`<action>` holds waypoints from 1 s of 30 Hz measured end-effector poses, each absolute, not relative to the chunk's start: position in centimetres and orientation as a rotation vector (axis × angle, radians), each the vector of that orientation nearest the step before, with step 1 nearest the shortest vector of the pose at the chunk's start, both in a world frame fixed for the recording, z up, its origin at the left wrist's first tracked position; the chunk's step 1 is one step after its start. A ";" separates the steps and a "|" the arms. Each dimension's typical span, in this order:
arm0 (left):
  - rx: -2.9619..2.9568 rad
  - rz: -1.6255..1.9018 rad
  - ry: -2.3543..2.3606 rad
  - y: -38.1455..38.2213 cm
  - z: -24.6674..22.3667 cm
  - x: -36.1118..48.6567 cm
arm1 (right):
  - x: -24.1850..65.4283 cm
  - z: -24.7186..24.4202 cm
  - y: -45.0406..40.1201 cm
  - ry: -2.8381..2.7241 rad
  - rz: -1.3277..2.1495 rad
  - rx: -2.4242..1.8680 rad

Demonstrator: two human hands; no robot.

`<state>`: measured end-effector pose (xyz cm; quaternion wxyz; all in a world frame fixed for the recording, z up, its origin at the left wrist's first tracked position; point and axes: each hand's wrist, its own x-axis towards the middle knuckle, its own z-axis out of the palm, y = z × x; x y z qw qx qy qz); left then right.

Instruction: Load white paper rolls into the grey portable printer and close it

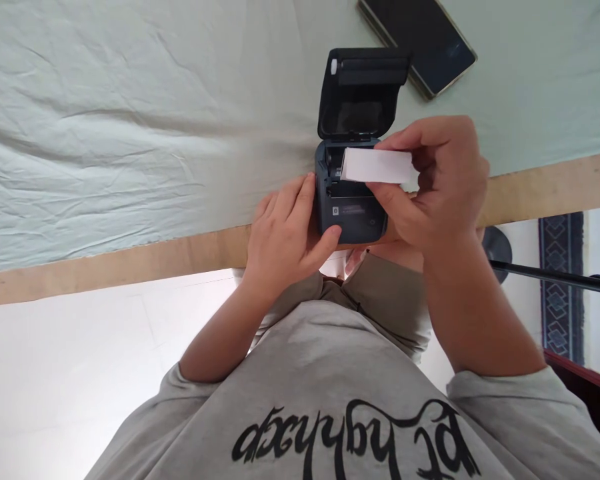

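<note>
Head view: the person's right hand [445, 180] pinches a small white paper block [380, 167] between thumb and forefinger, the other fingers curled in behind it. The block is over the uncovered compartment of a dark device [355, 225], hiding part of the opening; whether it touches the inside cannot be told. The hinged lid [359, 120] stands raised on the side away from the person. The left hand [285, 230] lies against the device's left side with fingers extended close together, the thumb spread apart and resting on the near corner. The device is at the wooden front edge of the bench [185, 259], which a pale green cloth [130, 153] covers, wrinkled at the left. Beyond the lid, to the right, a dark-screened phone [423, 43] lies at a slant on the cloth.
</note>
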<state>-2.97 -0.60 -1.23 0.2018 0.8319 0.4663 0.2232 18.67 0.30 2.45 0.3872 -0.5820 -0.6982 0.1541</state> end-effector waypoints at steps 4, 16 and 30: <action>2.348 0.625 1.311 -0.6 -1.1 -3.1 | 18.5 2.3 0.6 -1.888 0.360 -1.594; 2.319 0.610 1.296 -0.5 -1.0 -3.0 | 18.7 2.6 0.3 -1.988 0.461 -1.552; 2.310 0.611 1.303 -0.6 -1.1 -3.0 | 17.9 5.0 2.1 -2.045 0.259 -1.704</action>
